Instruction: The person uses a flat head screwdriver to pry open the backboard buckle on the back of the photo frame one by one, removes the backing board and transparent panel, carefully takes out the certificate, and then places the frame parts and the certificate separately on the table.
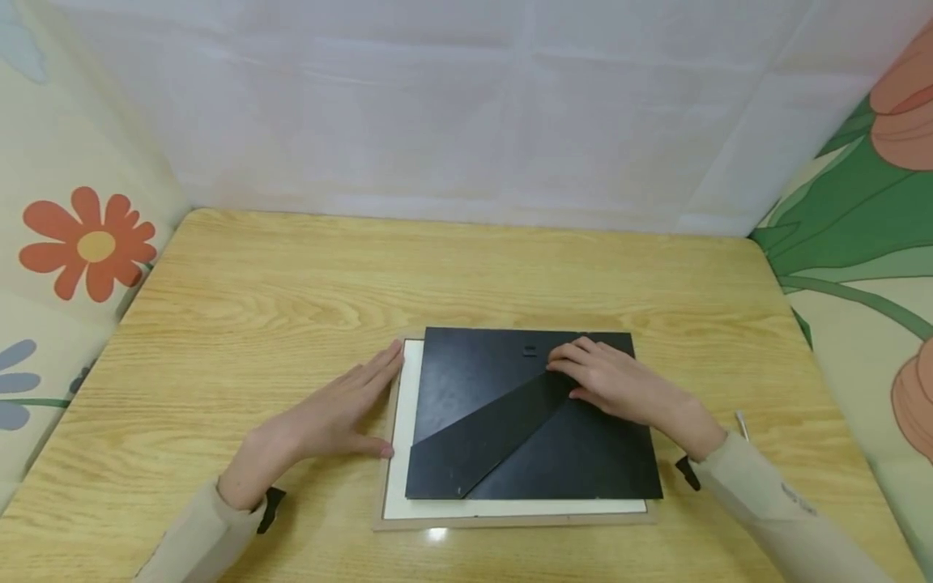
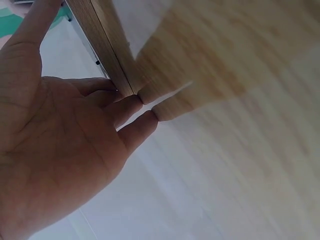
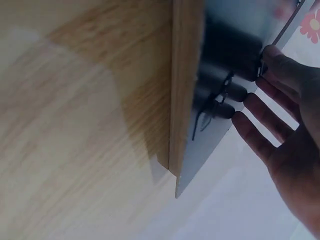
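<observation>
A black picture frame backboard (image 1: pixel 466 376) lies askew over a light wooden picture frame (image 1: pixel 510 522), with a white sheet (image 1: pixel 419 508) showing along the left and near sides. My right hand (image 1: pixel 623 385) pinches the upper end of the board's fold-out stand (image 1: pixel 503 425) between thumb and fingers. In the right wrist view, the board's corner (image 3: pixel 186 172) juts past the wooden rim (image 3: pixel 182 90). My left hand (image 1: pixel 328 417) lies along the frame's left side, its fairly straight fingers touching the rim; the left wrist view shows fingertips against the frame's side (image 2: pixel 107 45).
Wood-grain table (image 1: pixel 291 275) surrounds the frame. A thin pale stick-like object (image 1: pixel 741 425) lies beside my right sleeve, partly hidden by it. White cloth (image 1: pixel 437 105) hangs behind the table, and flower-patterned panels (image 1: pixel 95 243) flank both sides. A small metal hanger (image 1: pixel 530 351) sits on the board.
</observation>
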The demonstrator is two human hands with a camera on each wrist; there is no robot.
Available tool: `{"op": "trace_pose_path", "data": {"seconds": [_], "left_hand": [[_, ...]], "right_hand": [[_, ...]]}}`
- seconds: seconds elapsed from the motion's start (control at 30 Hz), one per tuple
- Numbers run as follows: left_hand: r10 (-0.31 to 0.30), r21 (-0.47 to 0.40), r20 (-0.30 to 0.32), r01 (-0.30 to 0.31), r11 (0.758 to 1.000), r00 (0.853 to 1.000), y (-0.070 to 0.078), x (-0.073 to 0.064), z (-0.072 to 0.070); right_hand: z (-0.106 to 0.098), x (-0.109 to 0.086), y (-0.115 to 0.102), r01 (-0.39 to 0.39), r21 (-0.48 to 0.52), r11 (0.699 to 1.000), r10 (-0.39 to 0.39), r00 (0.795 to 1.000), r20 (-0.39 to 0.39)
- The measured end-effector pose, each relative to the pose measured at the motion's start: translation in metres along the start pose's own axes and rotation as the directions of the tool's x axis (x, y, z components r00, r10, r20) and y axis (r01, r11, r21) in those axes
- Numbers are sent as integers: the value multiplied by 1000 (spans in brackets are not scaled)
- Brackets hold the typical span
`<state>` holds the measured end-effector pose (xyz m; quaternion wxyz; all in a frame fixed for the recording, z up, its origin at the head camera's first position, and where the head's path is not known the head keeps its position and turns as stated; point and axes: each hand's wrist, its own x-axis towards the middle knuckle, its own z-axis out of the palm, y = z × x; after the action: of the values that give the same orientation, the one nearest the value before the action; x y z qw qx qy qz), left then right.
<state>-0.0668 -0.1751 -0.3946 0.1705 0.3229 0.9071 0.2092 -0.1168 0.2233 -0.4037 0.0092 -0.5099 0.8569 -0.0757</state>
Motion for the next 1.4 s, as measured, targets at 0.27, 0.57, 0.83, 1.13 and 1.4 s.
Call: {"op": "trace_pose_path", "data": {"seconds": [0.27,0.57,0.83,1.13,1.4], "left_hand": [[7,12,-2,-7,1000,1000,1,6,1],[-34,31,-26,35,999,999,5,-4,1],[-19,37,-43,20,999,999,12,-7,0],[-29,-16,-35,28,999,999,12,-8,5],[-30,-32,-54,29,999,998,14,-7,4]], "right_hand": [[-3,-23,-4,-208,231,950,225,973,-48],[4,-64,-14,-560,617,552,722,692,-19],[16,-77,-17,-577,709,406,753,650,98],[13,-86,-9,-513,855,79,725,618,305],[9,-94,2,-408,901,-147,583,700,413]]}}
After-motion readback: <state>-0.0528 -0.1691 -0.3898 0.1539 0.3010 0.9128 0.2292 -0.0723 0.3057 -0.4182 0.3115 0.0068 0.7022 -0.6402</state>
